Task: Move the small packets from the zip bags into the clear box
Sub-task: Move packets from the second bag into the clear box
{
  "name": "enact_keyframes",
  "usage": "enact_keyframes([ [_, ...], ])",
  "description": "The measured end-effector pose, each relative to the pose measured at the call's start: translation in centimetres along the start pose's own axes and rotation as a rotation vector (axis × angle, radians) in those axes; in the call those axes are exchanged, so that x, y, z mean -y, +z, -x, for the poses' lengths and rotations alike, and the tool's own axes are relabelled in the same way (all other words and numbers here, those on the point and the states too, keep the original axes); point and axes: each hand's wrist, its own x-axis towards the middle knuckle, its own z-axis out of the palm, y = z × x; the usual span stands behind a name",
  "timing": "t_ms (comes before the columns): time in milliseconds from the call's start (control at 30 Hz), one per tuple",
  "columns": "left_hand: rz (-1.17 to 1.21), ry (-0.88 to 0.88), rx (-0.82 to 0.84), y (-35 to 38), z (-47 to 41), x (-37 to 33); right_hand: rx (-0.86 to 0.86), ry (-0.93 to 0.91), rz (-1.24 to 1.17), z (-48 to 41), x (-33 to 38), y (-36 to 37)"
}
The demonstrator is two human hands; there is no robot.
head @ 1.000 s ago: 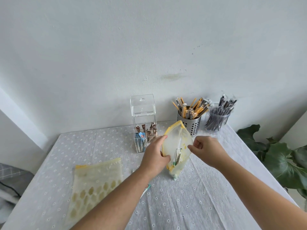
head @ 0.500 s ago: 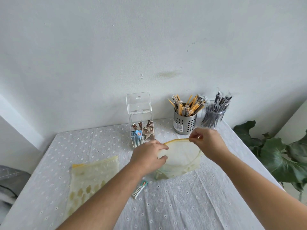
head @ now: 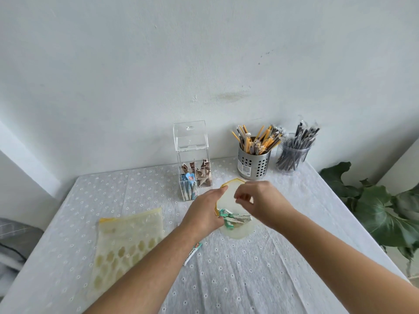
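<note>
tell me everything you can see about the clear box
The clear box is a tall, see-through case that looks like acrylic, standing upright on the table near the wall. Its hinged lid is flipped up and open. Dividers split it into compartments: brown packets fill the back ones, blue packets a front one. Neither hand touches it; the left hand is just in front of it.

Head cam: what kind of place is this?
Probably a home or small cafe drinks corner: a cloth-covered table against a wall, holders of wrapped sticks, a clear box of sachets, a houseplant.
</note>
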Motion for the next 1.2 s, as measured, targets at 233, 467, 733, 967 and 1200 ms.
enact_keyframes([
  [233,0.023,0.043,0.017,-0.2,0.0,0.1,0.508,0.230,0.195,-4.8,-1.5,6.8],
  [467,0.114,-0.013,0.018,-0.8,0.0,0.1,0.590,0.195,0.323,-6.0,-1.3,9.8],
  [733,0.120,-0.046,0.008,-0.9,-0.3,0.3,0.500,0.142,0.357,-6.3,-2.1,10.1],
  [967,0.114,-0.110,-0.029,-2.5,-0.9,-0.8,0.410,0.040,0.199,-6.4,-1.1,4.6],
  [1200,0.112,-0.199,-0.147,-6.0,-0.2,-0.9,0.287,-0.059,-0.116,-7.7,1.4,-2.9],
])
